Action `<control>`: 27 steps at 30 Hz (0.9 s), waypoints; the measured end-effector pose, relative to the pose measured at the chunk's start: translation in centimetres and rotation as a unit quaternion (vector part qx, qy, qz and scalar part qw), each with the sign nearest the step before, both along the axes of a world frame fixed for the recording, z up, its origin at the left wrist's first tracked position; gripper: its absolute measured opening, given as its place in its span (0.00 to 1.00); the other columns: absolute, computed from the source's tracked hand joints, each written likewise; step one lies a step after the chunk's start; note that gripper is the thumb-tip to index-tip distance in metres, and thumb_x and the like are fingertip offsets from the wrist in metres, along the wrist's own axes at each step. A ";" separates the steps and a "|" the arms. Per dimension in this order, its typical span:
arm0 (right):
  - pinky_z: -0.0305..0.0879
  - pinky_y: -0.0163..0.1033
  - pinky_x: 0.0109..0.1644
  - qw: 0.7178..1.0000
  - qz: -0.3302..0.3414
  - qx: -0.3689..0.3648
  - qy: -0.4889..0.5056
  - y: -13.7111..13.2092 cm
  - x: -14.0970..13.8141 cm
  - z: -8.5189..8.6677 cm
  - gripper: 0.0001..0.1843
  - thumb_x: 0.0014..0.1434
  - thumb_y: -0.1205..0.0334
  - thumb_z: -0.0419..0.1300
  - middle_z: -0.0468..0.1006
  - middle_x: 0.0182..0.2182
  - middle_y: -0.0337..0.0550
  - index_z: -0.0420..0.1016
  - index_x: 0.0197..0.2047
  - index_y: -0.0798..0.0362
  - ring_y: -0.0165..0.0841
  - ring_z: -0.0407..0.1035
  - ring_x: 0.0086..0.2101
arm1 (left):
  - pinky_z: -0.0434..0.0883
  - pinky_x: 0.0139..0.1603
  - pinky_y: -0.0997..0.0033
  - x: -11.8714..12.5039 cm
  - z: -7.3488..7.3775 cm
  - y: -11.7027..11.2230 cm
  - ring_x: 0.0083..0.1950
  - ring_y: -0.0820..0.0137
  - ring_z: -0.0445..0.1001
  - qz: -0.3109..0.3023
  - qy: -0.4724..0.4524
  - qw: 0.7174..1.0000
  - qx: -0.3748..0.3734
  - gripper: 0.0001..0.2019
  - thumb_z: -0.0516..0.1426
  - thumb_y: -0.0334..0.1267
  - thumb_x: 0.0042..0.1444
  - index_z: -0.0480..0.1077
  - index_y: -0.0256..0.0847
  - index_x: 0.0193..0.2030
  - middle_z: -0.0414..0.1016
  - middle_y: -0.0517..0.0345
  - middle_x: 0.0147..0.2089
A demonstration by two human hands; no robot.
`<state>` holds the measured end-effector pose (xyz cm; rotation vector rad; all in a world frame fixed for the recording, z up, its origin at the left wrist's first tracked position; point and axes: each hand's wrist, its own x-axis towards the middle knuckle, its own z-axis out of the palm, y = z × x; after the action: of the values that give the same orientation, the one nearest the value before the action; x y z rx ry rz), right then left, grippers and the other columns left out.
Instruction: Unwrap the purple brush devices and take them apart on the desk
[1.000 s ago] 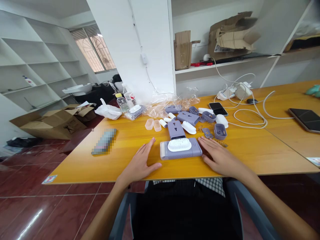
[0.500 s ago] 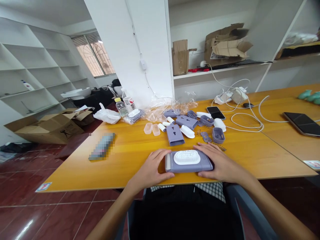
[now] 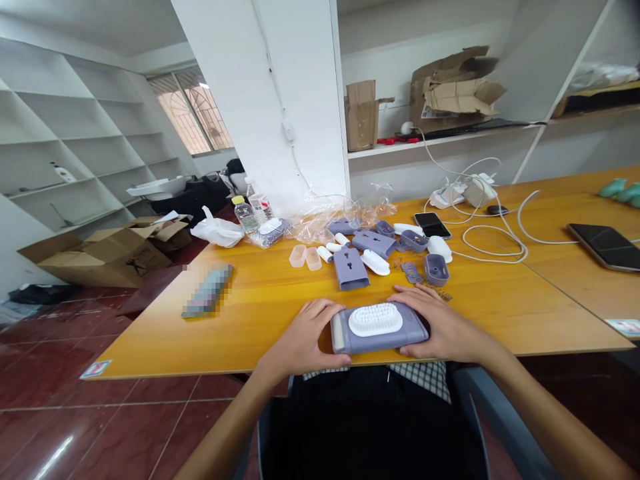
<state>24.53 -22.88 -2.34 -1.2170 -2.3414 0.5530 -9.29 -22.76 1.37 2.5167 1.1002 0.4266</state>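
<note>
A purple plastic cleaning brush (image 3: 415, 331) lies near the table's front edge, its white oval bristle pad (image 3: 375, 320) facing up. Around its pale left end curves my left hand (image 3: 307, 337), thumb on the near side and fingers on the far side. My right hand (image 3: 437, 327) grips the opposite end in the same way. Just beyond are a purple housing with slots (image 3: 351, 269), a white brush head (image 3: 375, 262), a small purple cup (image 3: 437, 269) and a cluster of small purple parts (image 3: 412, 273).
Farther back lie more purple housings (image 3: 374, 244), two translucent cups (image 3: 306, 257) and clear plastic wrap (image 3: 320, 223). A phone (image 3: 433, 225) and white cables (image 3: 493, 241) are at right. Bottles (image 3: 245, 215) and a white bag (image 3: 217, 230) stand back left. A pixelated object (image 3: 209, 291) lies left.
The brush's left end has tilted slightly toward me, with both hands still on it. The view has shifted a little; the loose parts stay put on the table.
</note>
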 end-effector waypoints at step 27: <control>0.44 0.75 0.77 1.000 -0.001 0.016 0.004 -0.2 0.2 -0.1 0.46 0.52 0.43 0.76 0.71 0.71 0.54 0.69 0.70 0.45 0.61 0.58 0.73 | 0.69 0.67 0.44 -0.2 -0.5 -0.2 0.60 0.48 0.75 0.020 -0.012 0.998 0.057 0.40 0.74 0.52 0.48 0.69 0.44 0.66 0.78 0.46 0.59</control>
<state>24.73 -23.09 -2.44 -1.2005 -2.3329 0.5171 -9.44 -22.95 0.85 2.5841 1.1497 0.5438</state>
